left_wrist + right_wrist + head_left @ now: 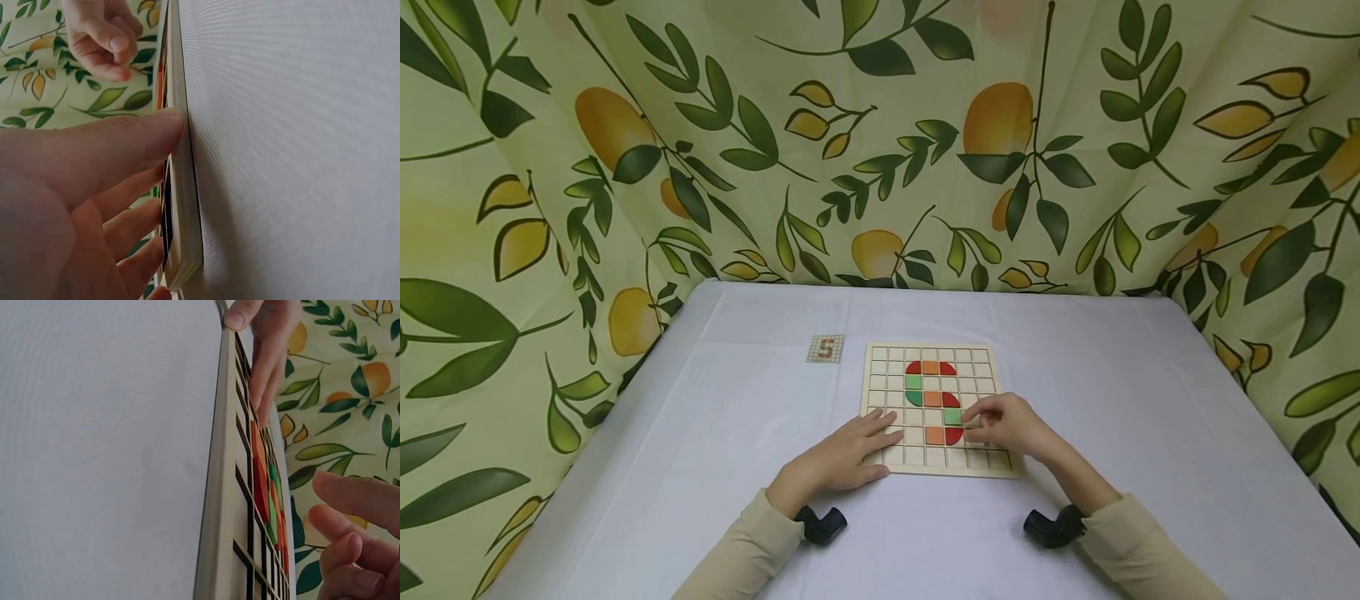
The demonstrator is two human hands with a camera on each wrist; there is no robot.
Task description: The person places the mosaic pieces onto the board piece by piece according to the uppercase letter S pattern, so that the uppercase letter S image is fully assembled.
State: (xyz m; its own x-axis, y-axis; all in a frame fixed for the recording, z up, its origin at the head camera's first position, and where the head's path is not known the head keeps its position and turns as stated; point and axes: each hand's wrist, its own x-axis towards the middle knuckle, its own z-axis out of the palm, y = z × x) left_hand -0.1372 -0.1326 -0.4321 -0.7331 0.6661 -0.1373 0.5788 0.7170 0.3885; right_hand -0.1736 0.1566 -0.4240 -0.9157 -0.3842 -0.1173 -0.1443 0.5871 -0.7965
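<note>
A square wooden grid board (895, 457) lies on the white cloth. Red, orange and green pieces in its cells form an S shape, among them a green square (952, 417) and a red quarter-round piece (953, 436). My left hand (846, 454) rests on the board's near left corner, fingers spread over the cells; its thumb (144, 134) touches the front edge. Over the right side of the board hovers my right hand (1011, 425), its fingertips beside the green square. In the right wrist view, its loosely bent fingers (350, 487) stand apart from the board, with nothing visible between them.
A small card (826, 348) bearing a similar S pattern lies beyond the board's left side. Black curved devices (824, 526) sit at both wrists. A leaf-and-fruit patterned curtain (880, 167) hangs behind the white-covered table (737, 358).
</note>
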